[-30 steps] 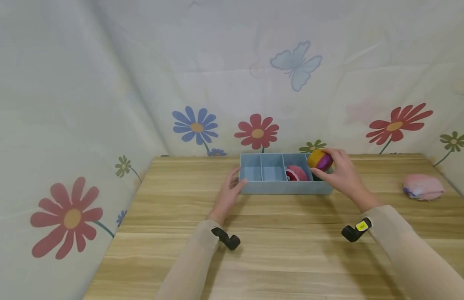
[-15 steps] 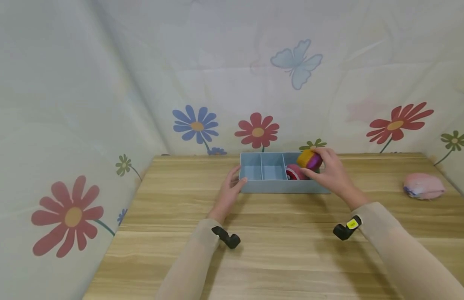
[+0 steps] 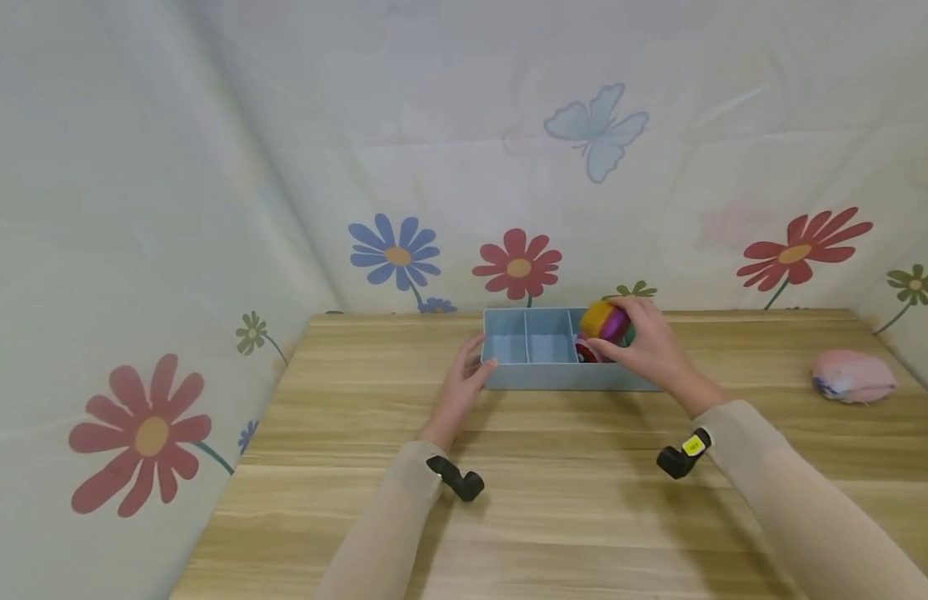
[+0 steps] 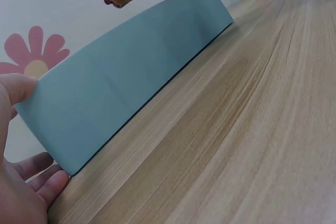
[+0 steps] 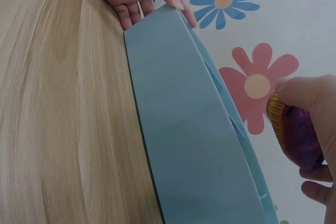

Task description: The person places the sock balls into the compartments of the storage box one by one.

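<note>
Flowered cloth (image 3: pixel 434 125) hangs behind the bench (image 3: pixel 546 483), and near its far edge stands a blue box (image 3: pixel 561 377). From my distant place I judge that, if my right hand (image 3: pixel 650 340) loosens early, the yellow-purple bundle (image 3: pixel 596 319) could catch on a divider (image 3: pixel 573 340). This hand is narrow, pinching the bundle above the box between thumb and fingers; my left hand (image 3: pixel 460 382) grips the box's left end.

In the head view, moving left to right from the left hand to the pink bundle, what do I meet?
Left hand → blue box's leftmost compartment → second compartment → yellow-and-purple bundle → right hand → pink bundle.
</note>
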A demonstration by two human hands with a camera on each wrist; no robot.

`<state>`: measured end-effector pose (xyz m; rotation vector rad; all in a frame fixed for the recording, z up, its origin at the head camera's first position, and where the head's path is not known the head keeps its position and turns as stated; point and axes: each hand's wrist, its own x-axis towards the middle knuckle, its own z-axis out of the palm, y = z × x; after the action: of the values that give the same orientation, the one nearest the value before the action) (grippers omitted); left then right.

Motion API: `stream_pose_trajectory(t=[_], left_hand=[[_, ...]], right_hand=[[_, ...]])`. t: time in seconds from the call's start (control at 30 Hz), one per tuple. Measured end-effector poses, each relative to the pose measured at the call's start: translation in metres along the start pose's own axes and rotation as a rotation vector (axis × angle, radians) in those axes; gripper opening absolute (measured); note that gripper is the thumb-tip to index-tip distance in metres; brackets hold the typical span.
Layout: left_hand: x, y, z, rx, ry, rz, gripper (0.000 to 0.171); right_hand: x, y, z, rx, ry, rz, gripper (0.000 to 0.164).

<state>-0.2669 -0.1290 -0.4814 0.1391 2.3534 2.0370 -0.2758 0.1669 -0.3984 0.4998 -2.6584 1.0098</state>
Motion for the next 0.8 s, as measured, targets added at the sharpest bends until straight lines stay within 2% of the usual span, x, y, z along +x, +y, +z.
stream_pose_trajectory(t=[0.23,0.43,0.53,0.67,0.73,0.8], left_hand=[[-0.001,0.003,-0.001,0.007,-0.004,-0.002,0.056],[-0.001,0.004,0.000,0.011,-0.007,0.003,0.056],[-0.005,0.013,-0.001,0.010,-0.028,-0.007,0.057],[-0.004,0.013,-0.002,-0.001,-0.031,-0.009,0.057],[0.000,0.004,-0.002,0.004,-0.014,-0.003,0.056],[0.000,0.002,-0.001,0.009,0.000,0.003,0.055]], right_hand=[[0.004,-0.004,0.007,0.003,-0.005,-0.066,0.064],[0.009,-0.007,0.012,-0.002,-0.025,-0.073,0.066],[0.009,-0.008,0.014,-0.005,-0.035,-0.069,0.066],[0.011,-0.013,0.018,-0.015,-0.038,-0.058,0.066],[0.013,-0.015,0.019,-0.017,-0.035,-0.064,0.065],[0.015,-0.017,0.021,-0.011,-0.037,-0.080,0.066]])
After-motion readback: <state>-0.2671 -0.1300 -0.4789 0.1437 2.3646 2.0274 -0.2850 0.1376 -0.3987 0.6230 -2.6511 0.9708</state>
